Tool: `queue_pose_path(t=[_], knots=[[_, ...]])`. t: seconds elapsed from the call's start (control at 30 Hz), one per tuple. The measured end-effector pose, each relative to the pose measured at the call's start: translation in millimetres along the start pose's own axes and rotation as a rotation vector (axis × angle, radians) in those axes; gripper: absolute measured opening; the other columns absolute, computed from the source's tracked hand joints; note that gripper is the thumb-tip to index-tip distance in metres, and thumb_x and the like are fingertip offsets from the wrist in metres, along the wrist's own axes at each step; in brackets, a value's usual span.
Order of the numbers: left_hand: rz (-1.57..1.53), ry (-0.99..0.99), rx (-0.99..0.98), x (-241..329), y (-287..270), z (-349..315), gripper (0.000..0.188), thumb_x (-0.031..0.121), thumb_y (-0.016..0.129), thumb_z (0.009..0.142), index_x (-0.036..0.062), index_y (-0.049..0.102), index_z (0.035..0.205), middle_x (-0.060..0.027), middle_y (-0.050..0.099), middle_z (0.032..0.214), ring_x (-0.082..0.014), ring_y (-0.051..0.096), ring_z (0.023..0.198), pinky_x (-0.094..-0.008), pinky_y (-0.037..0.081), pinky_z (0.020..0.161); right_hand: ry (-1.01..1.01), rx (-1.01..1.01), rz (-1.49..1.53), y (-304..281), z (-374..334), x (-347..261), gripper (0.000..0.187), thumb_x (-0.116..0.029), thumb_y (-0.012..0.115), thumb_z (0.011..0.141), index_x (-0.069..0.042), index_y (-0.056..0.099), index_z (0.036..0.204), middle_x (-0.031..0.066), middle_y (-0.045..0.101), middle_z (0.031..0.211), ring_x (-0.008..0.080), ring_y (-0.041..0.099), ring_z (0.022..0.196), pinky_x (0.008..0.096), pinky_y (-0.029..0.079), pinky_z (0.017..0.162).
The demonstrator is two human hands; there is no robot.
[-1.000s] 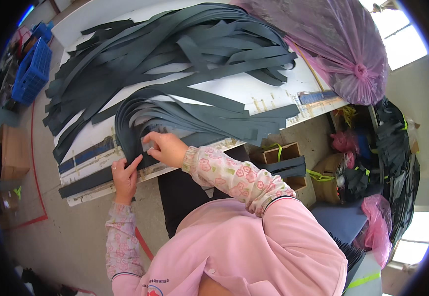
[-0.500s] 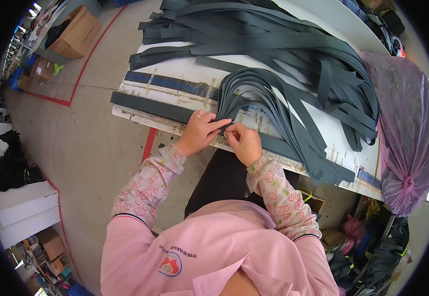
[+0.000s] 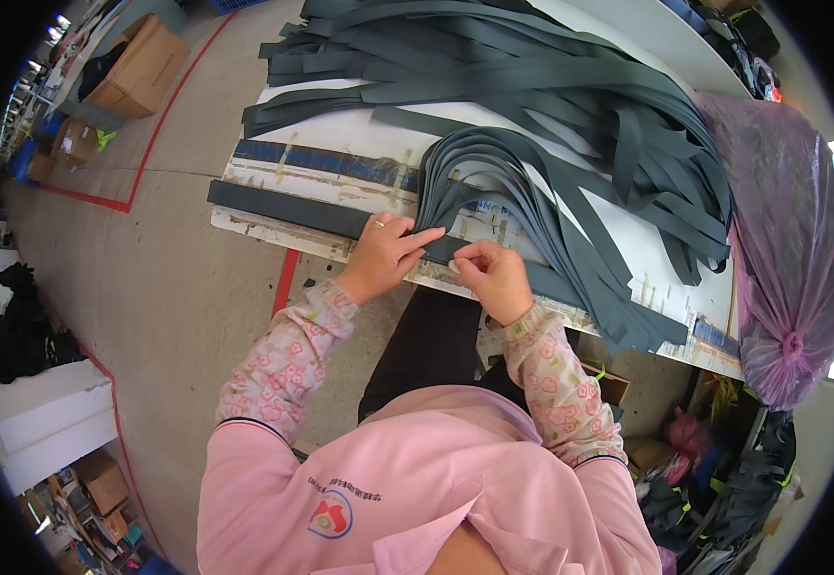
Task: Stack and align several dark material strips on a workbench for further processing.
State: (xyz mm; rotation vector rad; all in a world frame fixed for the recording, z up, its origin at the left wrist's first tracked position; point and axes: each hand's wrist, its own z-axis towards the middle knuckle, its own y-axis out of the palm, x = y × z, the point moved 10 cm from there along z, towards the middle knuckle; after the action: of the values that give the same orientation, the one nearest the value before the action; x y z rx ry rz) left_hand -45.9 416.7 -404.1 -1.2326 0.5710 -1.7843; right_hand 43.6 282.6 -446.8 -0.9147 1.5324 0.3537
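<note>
On pink shirt (image 3: 417,460), lettering (image 3: 363,487) (dark); left hand (image 3: 379,257) touches strap (image 3: 287,208).

I see dark lettering (image 3: 363,493) and a round badge (image 3: 330,516) on the pink shirt (image 3: 417,446); print (image 3: 162,67) on the far-left box (image 3: 134,84) is unreadably small.

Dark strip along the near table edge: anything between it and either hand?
Nothing visible. The left hand rests on the dark strip; the right hand is at its near edge. The looped strips rise just beyond, not between.
</note>
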Motion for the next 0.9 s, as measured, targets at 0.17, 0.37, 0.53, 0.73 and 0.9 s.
queue_pose_path(t=[0.17,0.37,0.53,0.73,0.9], knots=[[-0.008,0.026,-0.001,6,-5,4,0.048,0.013,0.072,0.078,0.0238,0.069,0.124,-0.0036,0.051,0.085,-0.0253,0.049,0.08,-0.0387,0.041,0.08,0.132,0.124,-0.03,-114,-37,31,0.01,-0.005,0.067,0.091,0.004,0.067,0.095,0.0038,0.067,0.079,0.0081,0.062,0.067,0.0223,0.052,0.063],[0.04,0.024,-0.022,2,-2,1,0.049,0.013,0.076,0.076,0.023,0.07,0.124,-0.005,0.053,0.088,-0.0258,0.049,0.082,-0.0387,0.041,0.078,0.042,0.262,-0.132,-152,-68,46,0.01,-0.007,0.069,0.086,0.002,0.068,0.09,0.0049,0.067,0.07,0.0087,0.061,0.062,0.0261,0.048,0.057],[0.03,0.025,-0.019,2,0,3,0.049,0.014,0.078,0.075,0.0219,0.07,0.123,-0.0053,0.053,0.088,-0.0264,0.049,0.082,-0.0382,0.041,0.078,0.017,0.262,-0.347,-146,-71,30,0.01,-0.01,0.068,0.084,-0.001,0.068,0.089,0.0116,0.068,0.071,0.0212,0.065,0.06,0.0322,0.051,0.06],[0.018,0.015,-0.023,3,2,4,0.048,0.014,0.079,0.074,0.0209,0.071,0.121,-0.0061,0.052,0.087,-0.0268,0.048,0.082,-0.0383,0.041,0.078,0.002,0.291,-0.38,-145,-72,25,0.008,-0.009,0.066,0.083,-0.002,0.067,0.086,0.0131,0.069,0.073,0.028,0.069,0.066,0.0357,0.053,0.062],[0.035,0.023,-0.028,3,1,4,0.048,0.014,0.079,0.074,0.0205,0.071,0.121,-0.0064,0.053,0.088,-0.0268,0.048,0.082,-0.0385,0.041,0.079,-0.049,0.302,-0.456,-143,-70,21,0.006,-0.009,0.066,0.082,-0.003,0.067,0.084,0.0138,0.069,0.073,0.0307,0.068,0.068,0.0368,0.053,0.062]])
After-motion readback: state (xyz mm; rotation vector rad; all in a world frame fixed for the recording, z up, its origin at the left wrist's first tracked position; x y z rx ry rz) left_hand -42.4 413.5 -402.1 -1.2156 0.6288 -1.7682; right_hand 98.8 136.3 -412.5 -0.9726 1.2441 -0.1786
